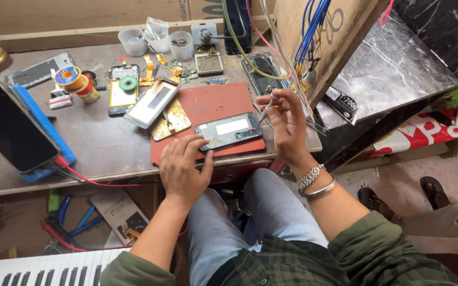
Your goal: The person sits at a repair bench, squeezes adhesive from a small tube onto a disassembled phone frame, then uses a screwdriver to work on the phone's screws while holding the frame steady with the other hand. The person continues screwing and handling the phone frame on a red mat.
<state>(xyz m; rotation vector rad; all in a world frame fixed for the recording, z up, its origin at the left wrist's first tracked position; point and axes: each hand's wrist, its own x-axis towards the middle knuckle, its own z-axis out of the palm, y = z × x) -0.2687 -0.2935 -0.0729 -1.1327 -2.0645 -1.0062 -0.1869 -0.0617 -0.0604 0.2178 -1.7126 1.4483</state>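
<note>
Phone frame [229, 131] lengthwise left-right, right end farther

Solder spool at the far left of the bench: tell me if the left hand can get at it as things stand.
Probably yes: the left hand only steadies the opened phone, and the bench toward the solder spool looks unobstructed.

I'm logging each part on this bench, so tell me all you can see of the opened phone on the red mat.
The opened phone is a dark, flat rectangular body lying back-up without its cover, with a pale rectangular panel in its middle. It lies slightly tilted on the red mat near the bench's front edge. The left hand steadies its near left corner with its fingers; the right hand holds thin metal tweezers at its right end.
</note>
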